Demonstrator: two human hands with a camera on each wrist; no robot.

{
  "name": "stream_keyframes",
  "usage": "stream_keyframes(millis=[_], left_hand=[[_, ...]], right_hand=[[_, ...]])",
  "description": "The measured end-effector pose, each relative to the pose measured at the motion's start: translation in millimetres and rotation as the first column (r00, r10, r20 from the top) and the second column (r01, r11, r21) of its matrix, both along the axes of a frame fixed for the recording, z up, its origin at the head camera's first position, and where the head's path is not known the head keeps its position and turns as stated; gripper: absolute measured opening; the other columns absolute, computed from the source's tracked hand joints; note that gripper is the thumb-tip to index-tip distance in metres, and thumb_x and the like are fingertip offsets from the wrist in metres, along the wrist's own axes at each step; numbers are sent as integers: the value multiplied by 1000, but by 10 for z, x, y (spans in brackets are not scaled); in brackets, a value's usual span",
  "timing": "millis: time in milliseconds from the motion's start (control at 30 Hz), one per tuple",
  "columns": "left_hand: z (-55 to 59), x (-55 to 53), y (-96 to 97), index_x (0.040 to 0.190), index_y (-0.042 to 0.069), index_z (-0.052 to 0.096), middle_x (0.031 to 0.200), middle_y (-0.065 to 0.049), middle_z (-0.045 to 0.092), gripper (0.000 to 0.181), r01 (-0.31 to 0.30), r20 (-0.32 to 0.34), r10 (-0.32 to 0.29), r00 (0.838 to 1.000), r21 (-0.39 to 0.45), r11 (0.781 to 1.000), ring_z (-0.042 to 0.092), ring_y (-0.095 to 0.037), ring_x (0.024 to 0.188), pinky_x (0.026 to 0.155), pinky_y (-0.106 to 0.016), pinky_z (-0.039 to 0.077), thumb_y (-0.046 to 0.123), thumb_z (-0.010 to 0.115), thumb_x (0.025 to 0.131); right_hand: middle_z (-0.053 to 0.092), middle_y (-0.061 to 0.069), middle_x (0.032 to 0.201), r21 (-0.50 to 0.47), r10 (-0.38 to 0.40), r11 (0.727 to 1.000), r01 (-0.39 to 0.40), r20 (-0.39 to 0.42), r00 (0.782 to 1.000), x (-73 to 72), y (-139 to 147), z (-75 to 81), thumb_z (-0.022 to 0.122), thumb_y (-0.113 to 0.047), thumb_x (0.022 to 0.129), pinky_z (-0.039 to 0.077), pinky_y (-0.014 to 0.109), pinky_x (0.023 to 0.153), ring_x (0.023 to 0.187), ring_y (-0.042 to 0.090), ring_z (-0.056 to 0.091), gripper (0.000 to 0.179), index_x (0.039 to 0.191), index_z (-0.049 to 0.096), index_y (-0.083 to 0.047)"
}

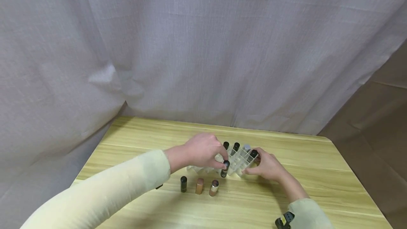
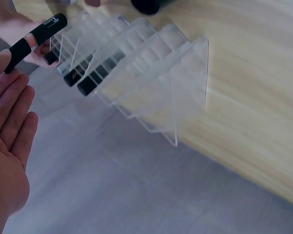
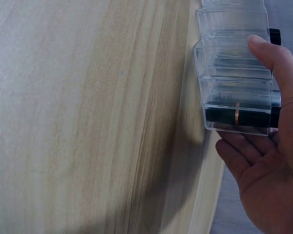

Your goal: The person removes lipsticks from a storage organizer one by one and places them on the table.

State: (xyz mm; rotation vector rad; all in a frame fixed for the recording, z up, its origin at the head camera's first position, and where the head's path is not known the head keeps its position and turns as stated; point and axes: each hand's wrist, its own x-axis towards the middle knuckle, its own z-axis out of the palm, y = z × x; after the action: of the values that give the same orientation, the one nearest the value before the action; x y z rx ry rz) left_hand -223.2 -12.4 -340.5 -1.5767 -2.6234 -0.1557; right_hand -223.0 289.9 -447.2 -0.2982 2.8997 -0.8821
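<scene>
My left hand (image 1: 203, 149) pinches a black lipstick tube (image 1: 225, 169) between thumb and fingers, in front of a clear lipstick organizer (image 1: 234, 165). The left wrist view shows pale lettering and a pinkish band on this lipstick (image 2: 44, 30); the other fingers of that hand stretch out beneath. With thumb on one side and fingers on the other, my right hand (image 1: 268, 165) holds the organizer's right end. Several lipsticks stand in its back row, among them a silver-capped one (image 1: 246, 147) and a black one (image 3: 224, 115) with a gold band in the end slot.
On the wooden table (image 1: 318, 179), a black lipstick (image 1: 183, 184), a rose-gold one (image 1: 199, 186) and one with a dark top and shiny band (image 1: 214, 188) stand in front of the organizer. A small dark item (image 1: 159, 186) shows beside the left sleeve. Grey cloth (image 1: 222, 52) hangs behind.
</scene>
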Motion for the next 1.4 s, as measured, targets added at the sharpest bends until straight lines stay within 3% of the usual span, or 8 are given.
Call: stream_keyframes(millis=[700,933,1400], left_hand=[[-428,215,169,106,35,83,100,20,80,17,-23,58,25,998,-36,999,52,8,62,57,-8,41,47,80,95],[-549,242,191,102,38,83,91,22,78,15,-36,25,38,999,-52,998,50,7,62,59,-10,43,50,79,94],[-646,278,212,103,38,82,94,22,79,15,-34,32,36,999,-55,998,53,8,64,57,-9,41,50,78,95]], right_hand=[[73,22,122,-11,4,1000,-4,-3,1000,13,-28,14,99,-41,70,61,53,99,111,35,71,97,139,55,11],[73,22,122,-20,8,1000,-8,-15,1000,16,-32,11,99,-41,69,62,52,99,110,35,71,96,138,56,11],[73,22,124,-20,7,1000,-7,3,1000,32,-33,15,98,-41,70,60,53,100,113,36,71,98,140,54,11]])
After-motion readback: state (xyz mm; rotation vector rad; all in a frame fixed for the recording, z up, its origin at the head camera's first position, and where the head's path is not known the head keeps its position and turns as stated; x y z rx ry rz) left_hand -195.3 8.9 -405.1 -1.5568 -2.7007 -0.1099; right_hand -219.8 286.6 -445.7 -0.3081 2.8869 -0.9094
